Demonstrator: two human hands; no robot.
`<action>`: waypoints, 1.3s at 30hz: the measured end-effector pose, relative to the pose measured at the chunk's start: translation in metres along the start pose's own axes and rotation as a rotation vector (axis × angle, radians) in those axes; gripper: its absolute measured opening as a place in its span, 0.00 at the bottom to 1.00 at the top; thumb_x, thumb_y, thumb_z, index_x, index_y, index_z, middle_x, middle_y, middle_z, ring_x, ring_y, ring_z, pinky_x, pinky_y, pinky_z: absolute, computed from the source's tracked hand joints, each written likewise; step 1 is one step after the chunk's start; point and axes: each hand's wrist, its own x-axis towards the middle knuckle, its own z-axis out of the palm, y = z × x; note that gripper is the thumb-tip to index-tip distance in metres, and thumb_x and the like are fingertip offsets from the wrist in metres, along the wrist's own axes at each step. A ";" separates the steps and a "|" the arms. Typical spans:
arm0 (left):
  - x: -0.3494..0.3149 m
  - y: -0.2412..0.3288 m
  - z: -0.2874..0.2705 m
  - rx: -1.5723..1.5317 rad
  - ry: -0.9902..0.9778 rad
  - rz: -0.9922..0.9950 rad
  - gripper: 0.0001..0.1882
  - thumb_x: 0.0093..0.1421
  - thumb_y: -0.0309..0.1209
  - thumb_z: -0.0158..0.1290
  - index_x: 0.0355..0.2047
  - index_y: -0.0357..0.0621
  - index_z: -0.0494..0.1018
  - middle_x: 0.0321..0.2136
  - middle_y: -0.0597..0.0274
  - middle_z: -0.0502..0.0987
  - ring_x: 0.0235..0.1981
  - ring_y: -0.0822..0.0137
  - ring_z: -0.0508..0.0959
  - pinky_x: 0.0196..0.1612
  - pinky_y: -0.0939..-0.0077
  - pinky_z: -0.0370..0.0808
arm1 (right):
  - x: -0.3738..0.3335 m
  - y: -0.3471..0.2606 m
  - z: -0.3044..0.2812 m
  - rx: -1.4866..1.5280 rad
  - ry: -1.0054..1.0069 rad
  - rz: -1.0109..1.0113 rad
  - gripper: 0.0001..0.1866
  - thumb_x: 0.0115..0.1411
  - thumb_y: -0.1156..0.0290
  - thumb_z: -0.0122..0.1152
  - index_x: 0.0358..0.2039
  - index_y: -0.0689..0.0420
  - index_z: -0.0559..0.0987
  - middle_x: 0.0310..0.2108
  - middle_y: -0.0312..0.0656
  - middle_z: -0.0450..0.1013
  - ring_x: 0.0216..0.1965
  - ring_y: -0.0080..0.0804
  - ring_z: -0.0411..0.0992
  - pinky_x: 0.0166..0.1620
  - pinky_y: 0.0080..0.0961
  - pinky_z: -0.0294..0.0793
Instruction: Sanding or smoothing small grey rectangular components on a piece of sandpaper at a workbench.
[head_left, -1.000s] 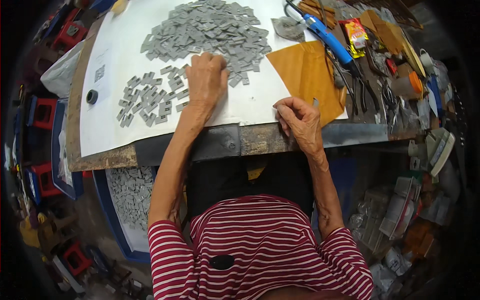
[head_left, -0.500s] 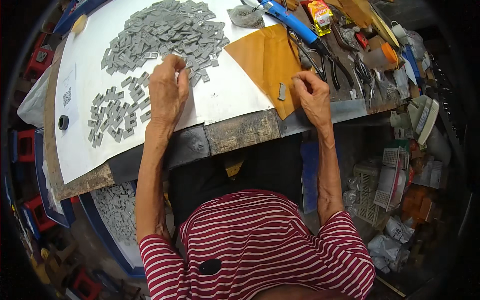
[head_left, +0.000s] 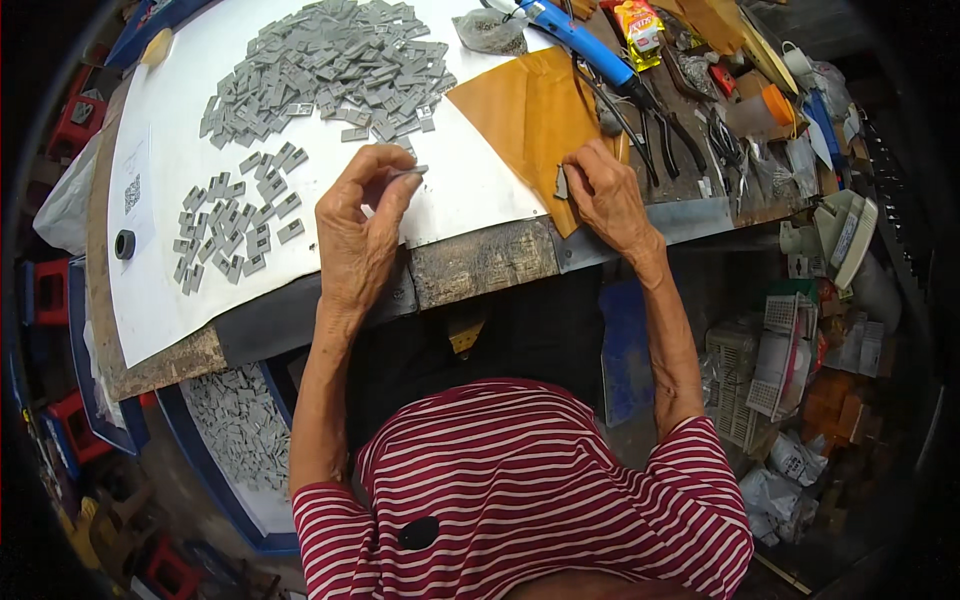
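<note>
My left hand [head_left: 362, 225] is over the white sheet near the table's front edge, thumb and forefinger pinching a small grey rectangular piece [head_left: 416, 170]. Just beyond it spreads a large heap of similar grey pieces [head_left: 335, 70]. A looser group of these pieces [head_left: 235, 225] lies to its left, several showing a dark mark. My right hand [head_left: 608, 198] is over the brown paper [head_left: 525, 110], its fingers curled together. Beside its fingertips stands a narrow grey notched part [head_left: 561, 183]; whether they touch it is unclear. Anything within those fingers is hidden.
Pliers [head_left: 675, 140], a blue-handled tool [head_left: 580, 40], a yellow-red packet [head_left: 638, 30] and an orange-lidded jar [head_left: 770, 108] crowd the right side. A black ring [head_left: 125, 244] sits at left. Below, a blue tray [head_left: 180, 420] holds many grey pieces.
My left hand has moved right and nearer from the heap's edge, now with a grey piece between its fingertips. My right hand has shifted left, close to the notched part.
</note>
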 end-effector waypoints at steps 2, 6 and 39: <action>-0.004 0.005 -0.001 -0.036 -0.021 -0.080 0.05 0.53 0.23 0.53 0.31 0.39 0.72 0.21 0.69 0.72 0.23 0.80 0.68 0.29 0.87 0.66 | 0.001 0.002 -0.001 -0.019 -0.011 -0.019 0.02 0.51 0.81 0.52 0.27 0.64 0.70 0.24 0.48 0.67 0.25 0.45 0.69 0.28 0.34 0.67; -0.010 0.007 -0.001 -0.074 -0.090 -0.168 0.05 0.51 0.24 0.54 0.30 0.39 0.73 0.20 0.70 0.71 0.22 0.81 0.68 0.28 0.87 0.65 | 0.003 0.002 -0.003 -0.023 -0.035 -0.039 0.02 0.51 0.81 0.52 0.27 0.64 0.70 0.25 0.48 0.67 0.25 0.46 0.69 0.27 0.34 0.67; -0.024 -0.001 0.019 -0.332 -0.185 -0.281 0.06 0.52 0.22 0.51 0.32 0.36 0.72 0.24 0.67 0.74 0.21 0.81 0.71 0.27 0.89 0.68 | 0.008 -0.011 -0.024 1.270 -0.126 0.790 0.06 0.55 0.74 0.53 0.27 0.64 0.71 0.19 0.37 0.68 0.15 0.17 0.61 0.18 0.12 0.59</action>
